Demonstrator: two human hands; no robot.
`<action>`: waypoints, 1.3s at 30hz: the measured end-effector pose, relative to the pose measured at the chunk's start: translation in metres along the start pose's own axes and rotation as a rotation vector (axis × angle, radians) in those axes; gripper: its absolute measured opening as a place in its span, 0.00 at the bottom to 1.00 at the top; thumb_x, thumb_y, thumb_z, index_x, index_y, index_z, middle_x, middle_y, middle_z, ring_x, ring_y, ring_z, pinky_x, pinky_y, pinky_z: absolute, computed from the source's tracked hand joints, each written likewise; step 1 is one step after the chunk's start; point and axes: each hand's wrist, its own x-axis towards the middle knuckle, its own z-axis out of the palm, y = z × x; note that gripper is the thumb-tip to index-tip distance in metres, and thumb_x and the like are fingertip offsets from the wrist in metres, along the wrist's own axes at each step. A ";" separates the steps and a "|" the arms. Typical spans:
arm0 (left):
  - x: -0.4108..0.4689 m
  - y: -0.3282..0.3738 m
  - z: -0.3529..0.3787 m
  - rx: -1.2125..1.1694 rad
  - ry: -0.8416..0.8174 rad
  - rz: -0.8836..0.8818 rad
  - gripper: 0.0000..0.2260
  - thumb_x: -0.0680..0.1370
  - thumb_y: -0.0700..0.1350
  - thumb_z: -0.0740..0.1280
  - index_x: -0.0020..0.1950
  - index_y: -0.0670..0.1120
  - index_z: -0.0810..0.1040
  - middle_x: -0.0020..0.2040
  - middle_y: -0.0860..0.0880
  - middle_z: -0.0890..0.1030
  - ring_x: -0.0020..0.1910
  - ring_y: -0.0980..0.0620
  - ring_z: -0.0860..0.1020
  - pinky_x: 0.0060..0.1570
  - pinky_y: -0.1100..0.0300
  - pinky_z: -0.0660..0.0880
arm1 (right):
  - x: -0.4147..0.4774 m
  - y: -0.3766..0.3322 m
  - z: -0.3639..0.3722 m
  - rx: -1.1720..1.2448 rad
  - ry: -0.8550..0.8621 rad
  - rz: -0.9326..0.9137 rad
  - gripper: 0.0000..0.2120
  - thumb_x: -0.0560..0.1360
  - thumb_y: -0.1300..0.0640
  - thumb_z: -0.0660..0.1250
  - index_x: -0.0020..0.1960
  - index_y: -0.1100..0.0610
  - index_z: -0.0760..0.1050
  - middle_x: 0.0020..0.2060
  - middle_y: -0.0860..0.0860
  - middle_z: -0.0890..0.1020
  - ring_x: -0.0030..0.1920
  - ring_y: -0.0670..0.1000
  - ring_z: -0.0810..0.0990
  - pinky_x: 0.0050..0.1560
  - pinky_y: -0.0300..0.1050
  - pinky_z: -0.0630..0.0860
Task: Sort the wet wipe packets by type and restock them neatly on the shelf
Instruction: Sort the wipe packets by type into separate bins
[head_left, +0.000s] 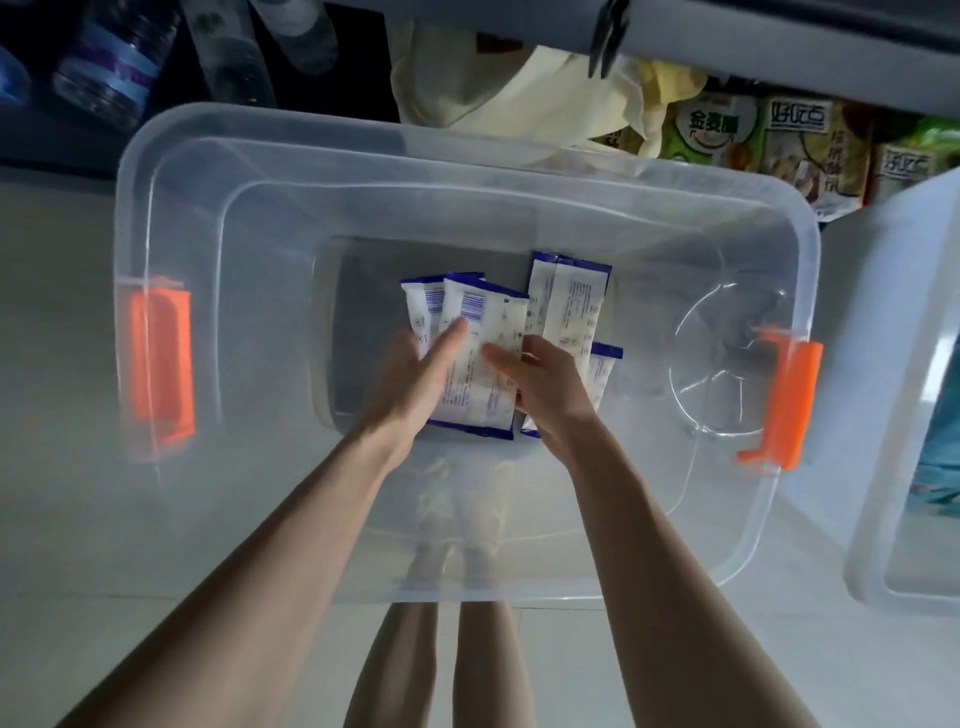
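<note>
As the top packet (480, 384) lies in the bin (260, 322) with its long axis pointing away, the left hand (415, 382) rests flat-fingered on it and the right hand (548, 387) pinches its right edge.

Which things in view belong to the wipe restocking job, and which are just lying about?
Job:
wet wipe packets
clear bin holding them
left hand resting on the top packet
right hand pinching it

Lying about:
water bottle
cream cloth
snack packs behind the bin
</note>
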 end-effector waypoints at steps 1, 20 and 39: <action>0.000 -0.001 0.001 0.000 -0.004 -0.003 0.10 0.75 0.58 0.68 0.52 0.57 0.72 0.50 0.60 0.77 0.49 0.62 0.76 0.45 0.63 0.70 | -0.001 0.000 0.002 -0.020 0.006 -0.004 0.04 0.76 0.58 0.69 0.45 0.58 0.77 0.36 0.50 0.81 0.33 0.40 0.79 0.33 0.34 0.74; 0.006 -0.010 -0.002 0.132 0.098 0.001 0.16 0.78 0.51 0.66 0.58 0.42 0.71 0.50 0.48 0.79 0.46 0.54 0.78 0.44 0.62 0.74 | 0.012 0.021 -0.025 -0.508 0.503 0.231 0.15 0.71 0.50 0.72 0.49 0.58 0.71 0.62 0.56 0.64 0.60 0.58 0.65 0.61 0.49 0.64; -0.136 0.072 -0.018 0.057 0.074 0.199 0.12 0.73 0.53 0.67 0.52 0.50 0.72 0.50 0.52 0.79 0.48 0.55 0.78 0.45 0.59 0.73 | -0.145 -0.053 -0.057 0.323 0.028 -0.054 0.07 0.73 0.66 0.67 0.48 0.57 0.79 0.42 0.55 0.85 0.49 0.60 0.83 0.57 0.60 0.77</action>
